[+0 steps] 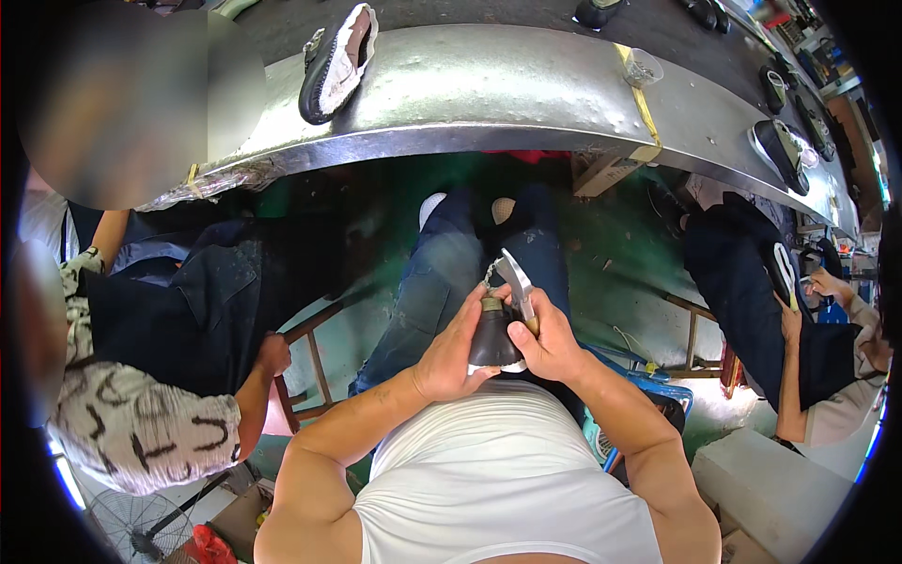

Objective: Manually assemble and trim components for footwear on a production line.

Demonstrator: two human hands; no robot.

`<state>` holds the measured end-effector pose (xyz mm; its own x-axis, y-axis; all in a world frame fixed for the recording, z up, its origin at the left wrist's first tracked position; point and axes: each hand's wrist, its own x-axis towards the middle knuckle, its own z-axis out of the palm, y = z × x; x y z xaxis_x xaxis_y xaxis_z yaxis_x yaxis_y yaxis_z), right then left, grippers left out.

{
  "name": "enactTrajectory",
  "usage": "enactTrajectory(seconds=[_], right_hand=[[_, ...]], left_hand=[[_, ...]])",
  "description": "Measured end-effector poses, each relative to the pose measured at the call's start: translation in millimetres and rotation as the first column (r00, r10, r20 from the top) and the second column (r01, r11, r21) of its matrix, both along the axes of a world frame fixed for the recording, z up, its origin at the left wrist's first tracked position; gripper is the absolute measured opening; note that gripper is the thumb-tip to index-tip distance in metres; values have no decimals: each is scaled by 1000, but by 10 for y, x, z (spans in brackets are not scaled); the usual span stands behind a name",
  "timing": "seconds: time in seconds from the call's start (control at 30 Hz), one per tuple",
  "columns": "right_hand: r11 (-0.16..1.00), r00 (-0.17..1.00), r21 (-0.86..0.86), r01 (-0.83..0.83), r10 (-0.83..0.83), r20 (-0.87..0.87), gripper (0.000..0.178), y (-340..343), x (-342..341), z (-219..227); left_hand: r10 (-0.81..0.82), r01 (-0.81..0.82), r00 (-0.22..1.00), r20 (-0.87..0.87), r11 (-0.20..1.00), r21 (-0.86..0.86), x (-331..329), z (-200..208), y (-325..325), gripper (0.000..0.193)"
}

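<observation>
Got a long metal-edged workbench (507, 75) running left to right across the far side. Seeing a patterned-shirted co-worker (141, 423) over at left, plus a dark-aproned worker (742, 291) at right, gripping a black shoe (783, 273). Down the middle, blue jeans (413, 291) pointing toward the bench. Far left on the bench, a white-lined shoe (338, 66).

Now the good bit: a dark shoe (490, 338) held in the near middle, pale rim at its near end. Got the left hand (451, 355) clamped on its left side. Seeing the right hand (552, 348) wrapped round a hammer (521, 296), thumb by the wooden handle, close in at the shoe's right. Can't tell about the lower fingers, too hidden. Metal head just beside the shoe's far end; can't tell if touching. Smallest of the lot: a clear cup (643, 68), far right on the bench.
</observation>
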<state>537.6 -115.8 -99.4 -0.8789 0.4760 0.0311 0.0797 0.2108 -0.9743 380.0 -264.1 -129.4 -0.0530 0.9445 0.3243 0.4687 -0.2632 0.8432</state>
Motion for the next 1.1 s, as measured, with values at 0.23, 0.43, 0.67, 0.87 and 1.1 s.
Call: enactTrajectory(seconds=[0.23,0.43,0.67,0.87,1.1], right_hand=[[1000,993,-12,-4,6,115,39,-8,-55,56],[999,992,-24,47,-44,119,37,-23,-131,31],[996,991,-46,81,-76,115,34,-28,-184,7],[996,985,-33,81,-75,156,34,-8,-205,-1],[993,989,-118,-24,40,140,53,240,-210,-31]], left_hand=[[54,-56,995,81,998,27,69,30,69,100],[83,-91,991,102,992,83,62,16,110,93],[80,-81,993,91,997,11,38,4,71,95],[94,-89,991,98,995,-50,48,-9,46,96],[27,-26,998,65,1000,-10,-125,-2,178,97]])
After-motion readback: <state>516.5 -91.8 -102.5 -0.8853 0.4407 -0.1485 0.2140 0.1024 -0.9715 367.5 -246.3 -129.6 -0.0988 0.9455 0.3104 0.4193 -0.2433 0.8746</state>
